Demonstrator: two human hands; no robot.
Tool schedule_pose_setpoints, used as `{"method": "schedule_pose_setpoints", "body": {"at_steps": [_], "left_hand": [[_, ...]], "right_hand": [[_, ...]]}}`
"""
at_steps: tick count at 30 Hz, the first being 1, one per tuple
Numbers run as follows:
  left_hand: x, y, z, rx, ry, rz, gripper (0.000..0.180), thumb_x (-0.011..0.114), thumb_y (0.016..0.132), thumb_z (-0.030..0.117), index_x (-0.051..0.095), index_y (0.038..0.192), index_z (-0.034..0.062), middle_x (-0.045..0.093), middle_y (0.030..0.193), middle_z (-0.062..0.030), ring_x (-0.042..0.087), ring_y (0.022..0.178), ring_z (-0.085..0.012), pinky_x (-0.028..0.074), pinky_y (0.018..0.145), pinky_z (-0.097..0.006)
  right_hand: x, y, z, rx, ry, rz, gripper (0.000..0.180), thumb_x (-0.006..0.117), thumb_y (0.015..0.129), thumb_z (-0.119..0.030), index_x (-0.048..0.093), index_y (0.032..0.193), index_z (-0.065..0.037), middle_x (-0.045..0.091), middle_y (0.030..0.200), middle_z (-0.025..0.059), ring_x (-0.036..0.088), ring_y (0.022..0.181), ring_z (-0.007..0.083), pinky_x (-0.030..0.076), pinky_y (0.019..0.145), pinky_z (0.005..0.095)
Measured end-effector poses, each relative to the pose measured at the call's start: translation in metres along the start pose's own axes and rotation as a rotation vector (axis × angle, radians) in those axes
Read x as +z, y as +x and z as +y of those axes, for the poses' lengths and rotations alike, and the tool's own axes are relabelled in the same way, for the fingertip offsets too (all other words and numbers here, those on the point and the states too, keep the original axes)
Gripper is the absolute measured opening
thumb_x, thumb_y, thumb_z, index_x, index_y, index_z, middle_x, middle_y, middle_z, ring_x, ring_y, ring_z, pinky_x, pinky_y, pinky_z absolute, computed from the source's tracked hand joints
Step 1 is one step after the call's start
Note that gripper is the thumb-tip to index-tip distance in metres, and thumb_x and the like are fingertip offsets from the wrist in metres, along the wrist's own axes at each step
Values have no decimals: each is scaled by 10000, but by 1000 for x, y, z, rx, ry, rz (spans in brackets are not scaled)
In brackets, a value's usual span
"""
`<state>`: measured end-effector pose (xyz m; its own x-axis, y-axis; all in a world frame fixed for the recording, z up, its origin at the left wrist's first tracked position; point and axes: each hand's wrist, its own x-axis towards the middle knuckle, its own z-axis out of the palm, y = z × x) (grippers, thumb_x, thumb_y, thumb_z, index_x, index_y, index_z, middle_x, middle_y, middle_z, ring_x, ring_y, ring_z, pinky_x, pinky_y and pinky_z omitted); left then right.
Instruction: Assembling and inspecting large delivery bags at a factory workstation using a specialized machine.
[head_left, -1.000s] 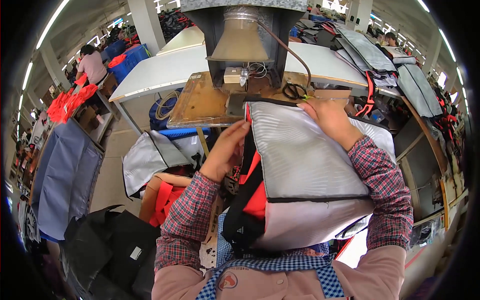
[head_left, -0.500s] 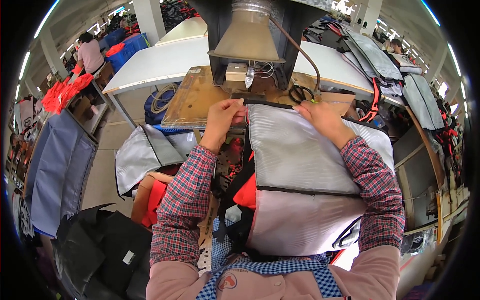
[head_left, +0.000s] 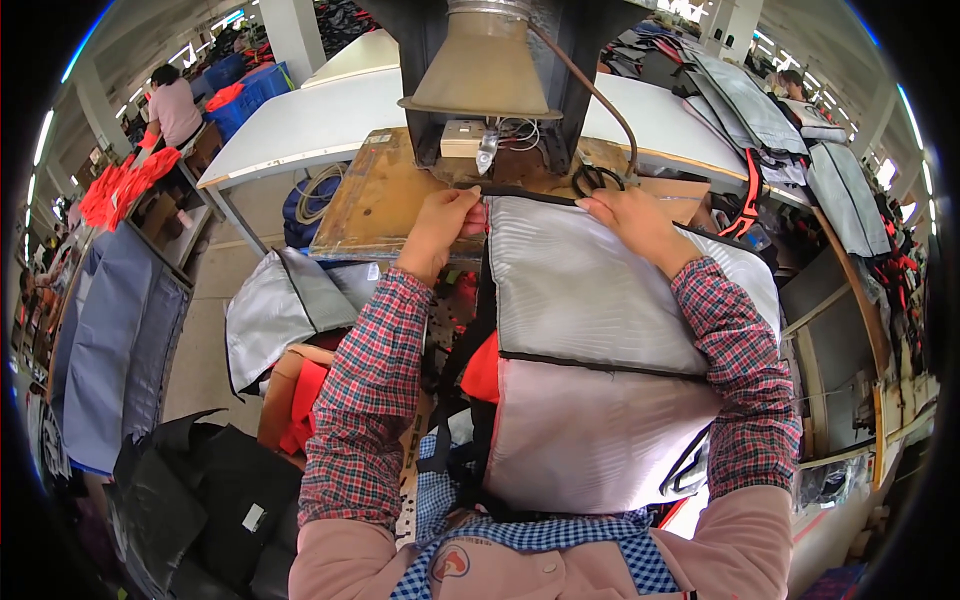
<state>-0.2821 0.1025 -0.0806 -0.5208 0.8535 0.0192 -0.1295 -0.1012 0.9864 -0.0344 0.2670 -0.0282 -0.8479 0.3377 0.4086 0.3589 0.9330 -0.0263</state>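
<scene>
Holding one silver bag: one left hand, one right hand, each grip clamped on it

Bright tube lights shine far left of my left hand, pale glare streaks the silvery panel below my right hand, the hood housing beyond both sits in shadow, and fisheye distortion bends straight edges farthest from my hands.

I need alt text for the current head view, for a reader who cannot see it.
A person's left hand and right hand hold a silvery fabric piece by its black-trimmed far edge, before a wooden worktop. At left, a cardboard box holds red fabric.
</scene>
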Motion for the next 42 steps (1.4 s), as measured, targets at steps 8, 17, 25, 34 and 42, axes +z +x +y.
{"method": "schedule_pose_setpoints", "body": {"at_steps": [8,17,25,34,42], "left_hand": [[-5,14,2,-53,-77,26,270,603,942,259,624,944,-10,611,847,-45,618,739,-158,552,671,-298],[-3,13,15,-56,-116,31,253,604,938,238,620,959,-14,611,850,-40,616,748,-157,550,670,-290],[0,13,20,-37,-134,30,221,606,935,214,622,949,-6,610,847,-40,606,730,-148,551,658,-285],[2,23,18,-34,-146,32,204,600,938,199,610,937,-5,606,824,-45,609,687,-157,558,629,-290],[-50,9,21,103,-387,246,190,629,931,213,590,954,29,604,861,-54,622,807,-215,561,761,-356]], "right_hand": [[2,14,-1,56,35,-61,439,472,965,-458,675,914,-72,665,798,191,639,781,393,510,707,476],[2,22,1,121,118,-82,460,482,955,-476,683,942,-62,669,864,208,630,840,398,499,740,470],[-1,22,0,132,158,-70,444,496,955,-463,682,949,-59,666,856,210,629,821,407,496,730,470],[1,23,7,127,158,-38,437,498,954,-458,685,958,-63,667,834,202,629,811,411,498,724,471],[-9,13,17,148,111,-30,394,524,963,-395,664,975,-27,649,810,224,617,758,411,489,682,450]]}}
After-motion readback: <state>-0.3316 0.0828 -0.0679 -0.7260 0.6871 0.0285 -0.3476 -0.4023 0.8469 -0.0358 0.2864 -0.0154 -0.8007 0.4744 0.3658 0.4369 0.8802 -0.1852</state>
